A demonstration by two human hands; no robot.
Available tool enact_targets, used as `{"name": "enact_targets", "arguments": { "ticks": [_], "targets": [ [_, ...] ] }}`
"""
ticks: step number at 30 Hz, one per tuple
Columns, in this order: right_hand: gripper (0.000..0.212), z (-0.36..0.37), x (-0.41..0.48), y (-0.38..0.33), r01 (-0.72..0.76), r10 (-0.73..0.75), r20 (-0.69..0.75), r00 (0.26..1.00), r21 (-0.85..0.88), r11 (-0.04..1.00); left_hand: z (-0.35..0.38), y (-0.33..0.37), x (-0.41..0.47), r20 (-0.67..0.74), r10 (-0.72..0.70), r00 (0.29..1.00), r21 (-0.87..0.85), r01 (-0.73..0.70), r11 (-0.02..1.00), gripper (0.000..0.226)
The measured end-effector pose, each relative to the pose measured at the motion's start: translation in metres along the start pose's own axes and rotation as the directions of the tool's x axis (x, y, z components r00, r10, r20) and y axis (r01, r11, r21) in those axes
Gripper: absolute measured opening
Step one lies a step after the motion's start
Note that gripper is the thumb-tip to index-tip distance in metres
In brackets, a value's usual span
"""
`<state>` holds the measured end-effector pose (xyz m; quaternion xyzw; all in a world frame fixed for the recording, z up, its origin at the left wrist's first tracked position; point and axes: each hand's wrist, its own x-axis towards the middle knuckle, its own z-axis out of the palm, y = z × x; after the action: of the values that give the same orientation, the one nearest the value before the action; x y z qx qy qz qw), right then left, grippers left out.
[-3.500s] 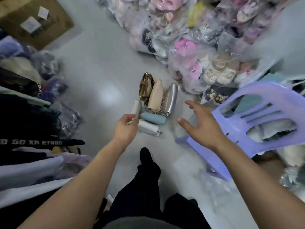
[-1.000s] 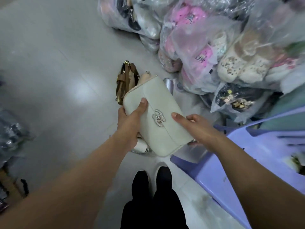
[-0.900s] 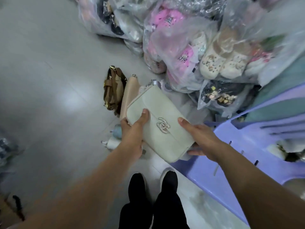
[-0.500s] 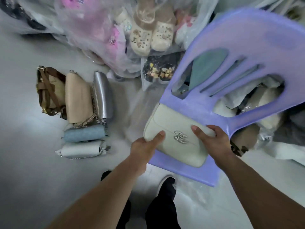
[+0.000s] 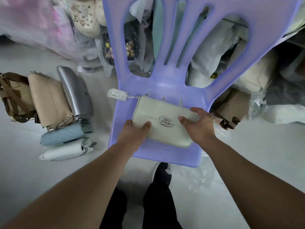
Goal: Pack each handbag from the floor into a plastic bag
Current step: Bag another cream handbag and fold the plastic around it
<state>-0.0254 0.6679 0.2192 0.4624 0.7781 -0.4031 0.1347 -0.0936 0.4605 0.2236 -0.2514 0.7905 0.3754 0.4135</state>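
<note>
Floor, left: brown strapped handbag [image 5: 13, 96], beige handbag [image 5: 49, 100], silver handbag [image 5: 74, 91], pale-blue handbag [image 5: 61, 135] and white chain handbag [image 5: 64, 150] were ranged side by side, evidently awaiting packing. Cream flap handbag [image 5: 161, 128], price tag [image 5: 117, 95] attached, was laid flat on the lilac chair seat [image 5: 165, 86], likely used as a workbench. Its ends were gripped by the left hand [image 5: 133, 133] and right hand [image 5: 199, 124], thumbs on top. Crumpled clear plastic [image 5: 198, 176] was heaped by the chair, within reach.

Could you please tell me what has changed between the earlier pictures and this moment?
The cream handbag was lifted from the group on the floor by both hands and carried right onto the purple chair's seat, where it now lies flat. The left hand and right hand still grip its ends. The other handbags stayed in their cluster on the floor.
</note>
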Motion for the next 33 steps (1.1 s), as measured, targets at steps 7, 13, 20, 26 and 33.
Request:
{"name": "enact_targets", "arguments": {
  "ticks": [7,13,20,26,33],
  "targets": [
    [0.050,-0.013,0.002,0.005,0.034,-0.033,-0.016,0.999,0.037,0.999,0.017,0.018,-0.010,-0.246,0.369,0.896,0.461,-0.226,0.858,0.054],
    [0.040,-0.038,-0.015,0.025,0.030,0.000,-0.152,0.988,0.198,0.980,0.060,0.041,-0.048,-0.065,0.775,0.628,0.501,-0.651,0.570,0.037],
    [0.040,-0.073,-0.068,0.097,-0.175,0.328,-0.288,0.900,0.449,0.876,0.123,0.020,-0.093,0.322,0.846,0.426,0.374,-0.877,0.300,0.041],
    [0.041,-0.056,-0.112,0.189,-0.386,0.466,-0.160,0.870,0.366,0.847,0.173,-0.042,-0.111,0.604,0.634,0.483,0.375,-0.874,0.309,0.015],
    [0.031,0.026,-0.082,0.251,-0.265,0.265,0.106,0.959,-0.006,0.964,0.223,-0.126,-0.057,0.669,0.097,0.737,0.707,-0.671,0.224,0.025]
  ]
}}
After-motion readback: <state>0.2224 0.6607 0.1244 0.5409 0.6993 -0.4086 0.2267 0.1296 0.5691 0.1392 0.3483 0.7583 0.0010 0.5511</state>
